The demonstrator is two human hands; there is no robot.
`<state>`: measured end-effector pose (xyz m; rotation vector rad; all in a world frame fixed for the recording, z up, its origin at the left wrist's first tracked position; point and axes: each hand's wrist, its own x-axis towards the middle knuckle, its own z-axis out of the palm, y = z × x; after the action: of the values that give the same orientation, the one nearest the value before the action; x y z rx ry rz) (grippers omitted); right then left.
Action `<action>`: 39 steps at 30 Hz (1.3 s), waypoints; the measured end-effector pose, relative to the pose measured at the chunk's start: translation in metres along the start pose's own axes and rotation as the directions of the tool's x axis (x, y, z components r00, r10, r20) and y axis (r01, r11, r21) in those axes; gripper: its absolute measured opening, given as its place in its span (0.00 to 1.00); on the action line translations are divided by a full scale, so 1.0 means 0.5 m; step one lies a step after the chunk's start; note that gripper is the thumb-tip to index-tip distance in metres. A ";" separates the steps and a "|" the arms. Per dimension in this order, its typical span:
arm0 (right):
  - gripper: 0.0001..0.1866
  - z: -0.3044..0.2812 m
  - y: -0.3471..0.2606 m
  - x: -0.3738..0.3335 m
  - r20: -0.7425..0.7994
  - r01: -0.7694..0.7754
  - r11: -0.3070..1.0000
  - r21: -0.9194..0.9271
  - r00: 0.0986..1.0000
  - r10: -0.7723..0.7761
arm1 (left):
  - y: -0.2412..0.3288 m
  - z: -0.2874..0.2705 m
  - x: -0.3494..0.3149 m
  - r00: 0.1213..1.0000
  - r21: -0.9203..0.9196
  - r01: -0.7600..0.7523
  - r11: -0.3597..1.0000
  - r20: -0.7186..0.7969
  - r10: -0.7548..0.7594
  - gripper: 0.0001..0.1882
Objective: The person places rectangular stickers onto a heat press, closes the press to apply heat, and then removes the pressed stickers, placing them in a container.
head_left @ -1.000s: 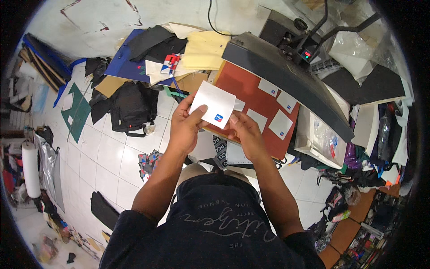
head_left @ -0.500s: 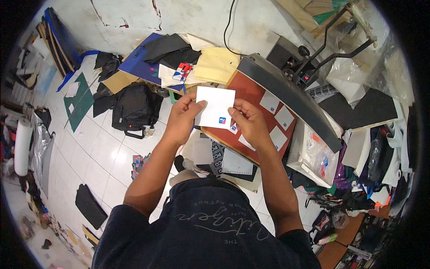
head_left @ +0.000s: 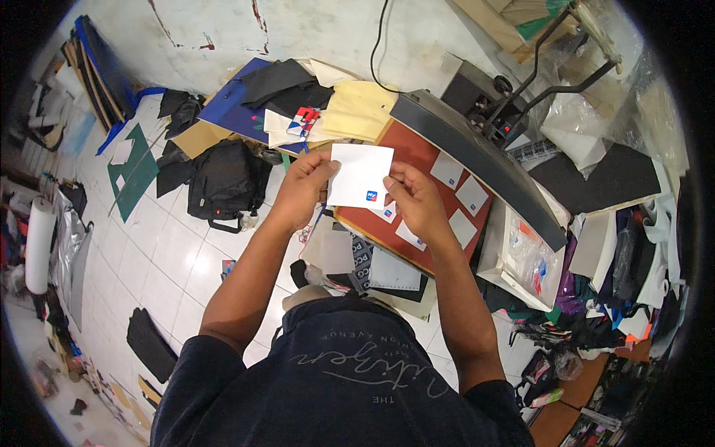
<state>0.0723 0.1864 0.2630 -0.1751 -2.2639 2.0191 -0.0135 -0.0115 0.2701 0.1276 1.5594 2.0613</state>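
Between my two hands is a white square sheet (head_left: 357, 167) with a small blue and red logo near its lower right corner. My left hand (head_left: 304, 190) pinches its left edge, thumb on top. My right hand (head_left: 418, 205) pinches the right edge, also with the thumb on top. The sheet is held above the near left part of a heat press's red-brown pad (head_left: 417, 149). Several similar white squares lie on that pad, among them one white square (head_left: 471, 195) to the right of my right hand. Others are partly covered by the held sheet and my right hand.
The press's dark upper plate (head_left: 477, 164) is swung out over the pad's right side. A white box (head_left: 547, 287) with clear plastic inside stands to its right. Yellow cloth (head_left: 357, 108) lies beyond my hands. On the tiled floor at left is a black backpack (head_left: 227, 182).
The held sheet has shifted slightly up and to the right and tilted a little. My left forearm now covers more of the coloured pieces on the floor. Both hands keep their pinch.
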 end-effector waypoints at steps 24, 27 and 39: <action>0.17 -0.147 0.270 -0.359 -0.597 -0.401 0.906 0.140 0.696 0.400 | -0.322 0.024 0.486 0.712 0.824 -0.559 0.096 0.417 0.565 0.16; 0.16 -0.182 0.335 -0.427 -0.710 -0.526 0.850 0.024 0.590 0.385 | -0.295 0.121 0.407 0.907 0.856 -0.387 0.343 0.286 0.310 0.16; 0.14 -0.248 0.342 -0.286 -0.442 -0.370 0.311 -0.876 0.874 -0.204 | -0.313 -0.003 0.149 0.870 0.878 -0.463 0.121 0.425 0.250 0.15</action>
<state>0.2358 0.3055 0.1075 -0.7954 -2.7136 0.1878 -0.0200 0.0503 0.1086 1.2538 2.6647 0.8366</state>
